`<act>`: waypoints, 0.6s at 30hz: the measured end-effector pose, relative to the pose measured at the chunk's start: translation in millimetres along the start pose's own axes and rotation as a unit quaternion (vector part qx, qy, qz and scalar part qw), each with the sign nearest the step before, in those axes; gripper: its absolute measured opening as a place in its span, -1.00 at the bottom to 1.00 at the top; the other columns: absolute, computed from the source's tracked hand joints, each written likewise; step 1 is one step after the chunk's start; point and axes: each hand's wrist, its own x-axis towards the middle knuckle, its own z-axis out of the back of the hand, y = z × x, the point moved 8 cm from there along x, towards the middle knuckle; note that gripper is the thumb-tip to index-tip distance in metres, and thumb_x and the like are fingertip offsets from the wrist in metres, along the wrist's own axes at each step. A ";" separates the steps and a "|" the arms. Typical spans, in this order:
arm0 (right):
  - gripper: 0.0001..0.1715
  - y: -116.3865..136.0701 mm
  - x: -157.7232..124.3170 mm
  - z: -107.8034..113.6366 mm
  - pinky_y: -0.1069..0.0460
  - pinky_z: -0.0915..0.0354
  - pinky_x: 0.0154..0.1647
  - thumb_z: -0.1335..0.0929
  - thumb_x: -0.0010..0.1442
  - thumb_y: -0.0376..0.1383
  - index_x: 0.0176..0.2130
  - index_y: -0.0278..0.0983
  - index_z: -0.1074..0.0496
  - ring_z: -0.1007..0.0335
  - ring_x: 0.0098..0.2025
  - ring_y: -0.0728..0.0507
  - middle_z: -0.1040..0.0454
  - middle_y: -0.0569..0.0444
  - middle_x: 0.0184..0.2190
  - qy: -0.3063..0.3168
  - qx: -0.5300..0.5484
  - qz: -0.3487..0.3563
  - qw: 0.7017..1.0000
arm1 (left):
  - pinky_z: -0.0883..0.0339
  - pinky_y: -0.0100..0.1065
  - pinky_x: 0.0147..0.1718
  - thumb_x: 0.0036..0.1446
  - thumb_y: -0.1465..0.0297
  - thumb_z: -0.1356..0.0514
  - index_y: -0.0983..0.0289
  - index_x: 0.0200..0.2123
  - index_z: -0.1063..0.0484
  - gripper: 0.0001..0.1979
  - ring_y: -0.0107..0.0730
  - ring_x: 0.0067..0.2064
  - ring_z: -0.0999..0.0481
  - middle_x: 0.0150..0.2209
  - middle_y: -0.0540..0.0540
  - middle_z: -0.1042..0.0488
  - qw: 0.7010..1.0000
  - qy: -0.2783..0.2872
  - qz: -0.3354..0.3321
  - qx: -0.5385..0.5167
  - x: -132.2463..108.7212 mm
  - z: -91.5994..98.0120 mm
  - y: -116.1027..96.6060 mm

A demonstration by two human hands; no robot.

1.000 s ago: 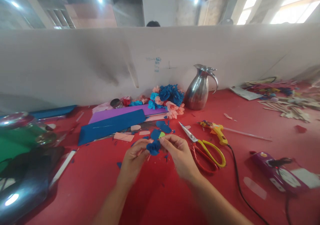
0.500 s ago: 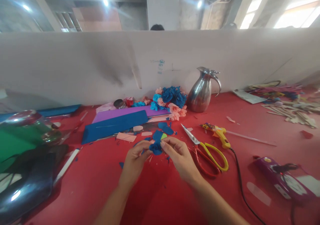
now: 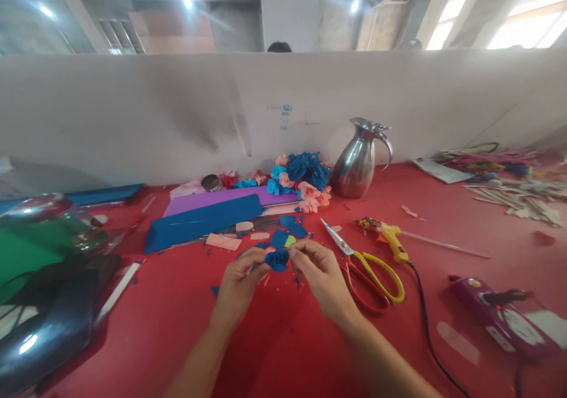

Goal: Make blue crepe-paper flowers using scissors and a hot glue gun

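A small dark blue paper flower (image 3: pixel 277 261) is held between my two hands above the red table. The thumb and fingers of my left hand (image 3: pixel 241 273) pinch its left side. From the right, my right hand (image 3: pixel 316 271) grips the flower's edge with thumb and forefinger. Just behind the flower lie blue paper petals (image 3: pixel 295 226) and a lime-green scrap (image 3: pixel 290 241). Scissors (image 3: pixel 363 265) with one yellow and one red handle rest right of my right hand, blades spread.
Paper flowers (image 3: pixel 305 176) are bunched by the wall, beside a steel jug (image 3: pixel 357 162). A yellow glue gun (image 3: pixel 390 237) and a purple power strip (image 3: pixel 500 315) are on the right. Blue paper (image 3: pixel 204 222) lies back left; a black bag (image 3: pixel 48 327) is at front left.
The flower has turned slightly between my fingers, its ruffled side now showing more. My right fingertips have shifted a little right; the things on the table are unmoved.
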 end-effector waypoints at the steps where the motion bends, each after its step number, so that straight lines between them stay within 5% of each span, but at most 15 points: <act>1: -0.71 -0.3 0.7 -0.3 0.08 -0.10 -0.45 -0.33 0.14 -0.13 -0.48 -0.27 -0.42 -0.13 -0.52 0.01 -0.25 0.19 -0.61 0.007 0.000 -0.005 1.000 | -0.29 -0.31 -0.22 0.06 0.31 -0.25 0.20 -0.44 -0.57 -0.87 -0.31 -0.28 -0.44 -0.34 0.07 -0.50 1.000 0.003 -0.002 0.002 0.3 -0.9 -0.9; 8: -0.71 -2.6 1.3 -6.7 0.06 -0.19 -0.39 -0.35 0.12 -0.11 -0.47 -0.26 -0.48 -0.28 -0.45 -0.03 -0.41 0.13 -0.55 0.038 0.014 -0.017 0.999 | -0.32 -0.30 -0.27 0.03 0.26 -0.26 0.22 -0.50 -0.54 -0.82 -0.35 -0.38 -0.38 -0.46 0.05 -0.43 0.999 0.028 -0.010 0.024 1.6 -7.4 -5.4; 18: -0.77 0.4 -0.3 12.8 0.05 -0.21 -0.35 -0.36 0.11 -0.14 -0.40 -0.26 -0.46 -0.29 -0.40 -0.06 -0.44 0.10 -0.49 -0.088 -0.006 0.021 0.996 | -0.29 -0.35 -0.34 0.00 0.27 -0.28 0.24 -0.49 -0.56 -0.83 -0.32 -0.34 -0.41 -0.40 0.09 -0.46 1.000 0.002 -0.006 0.011 0.7 -2.0 -1.7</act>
